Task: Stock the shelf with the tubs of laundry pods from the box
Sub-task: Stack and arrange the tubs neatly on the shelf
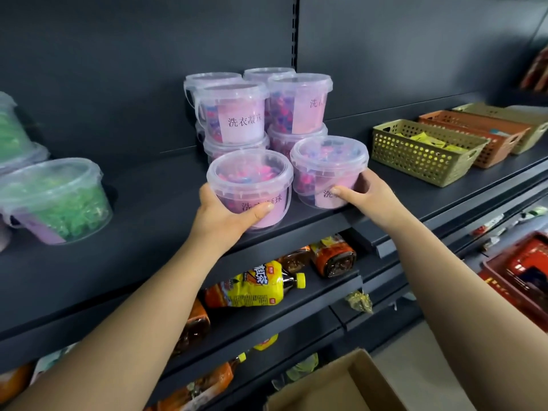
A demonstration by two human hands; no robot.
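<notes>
Left hand (225,216): gripping left tub (250,185) at shelf (142,226) edge.
Right hand (366,194): clutching right tub (327,164), just beside.
Stacked tubs (237,114): beyond both hands.

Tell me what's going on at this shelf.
A person is stocking the shelf with tubs of laundry pods. The left hand grips the left tub and the right hand grips the right tub, side by side at the shelf's front edge. Behind them stands a stack of tubs, two high. The cardboard box sits open below. To the left stand green tubs, to the right baskets.
</notes>
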